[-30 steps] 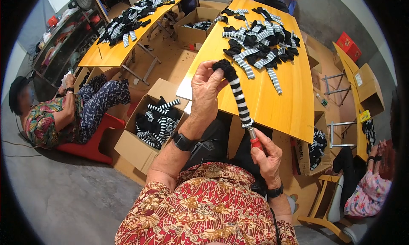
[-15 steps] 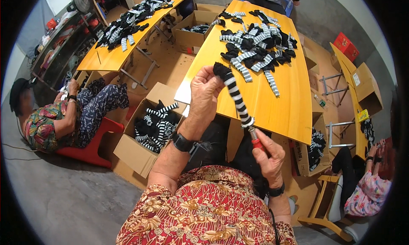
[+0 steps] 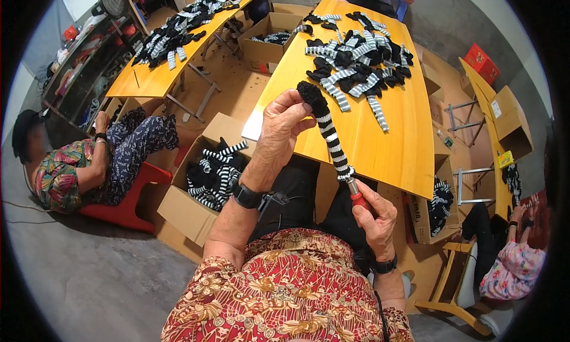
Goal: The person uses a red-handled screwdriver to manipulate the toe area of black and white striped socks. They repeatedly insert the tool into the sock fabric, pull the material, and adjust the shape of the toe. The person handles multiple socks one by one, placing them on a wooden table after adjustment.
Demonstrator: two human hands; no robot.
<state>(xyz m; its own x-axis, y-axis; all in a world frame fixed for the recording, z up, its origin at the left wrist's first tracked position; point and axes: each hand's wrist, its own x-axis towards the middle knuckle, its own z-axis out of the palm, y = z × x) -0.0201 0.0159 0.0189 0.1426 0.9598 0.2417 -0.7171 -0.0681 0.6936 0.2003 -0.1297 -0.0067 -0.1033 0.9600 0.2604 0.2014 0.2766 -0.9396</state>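
A black-and-white striped knitted tube [image 3: 329, 133] with a black end is stretched over the metal shaft of a red-handled tool [image 3: 360, 200]. My left hand [image 3: 280, 123] pinches the black end between thumb and fingers. Lower right, my right hand [image 3: 377, 218] is wrapped round the red handle, the thumb along it. Only a short bit of shaft shows between handle and knit; the tool's tip is hidden inside. Beyond my hands, a heap of similar striped and black knitted pieces [image 3: 359, 57] lies on the yellow table [image 3: 392, 158].
An open cardboard box [image 3: 190, 217] of striped pieces stands left of my knees, another box [image 3: 423, 217] under the table's right side. A second table [image 3: 127, 87] at the far left carries more pieces. People sit left and right; one person [image 3: 380, 0] is beyond the table.
The black end of the knitted tube has risen slightly and looks fuller, and my left fingers have shifted on it. My right hand stays nearly still on the handle.
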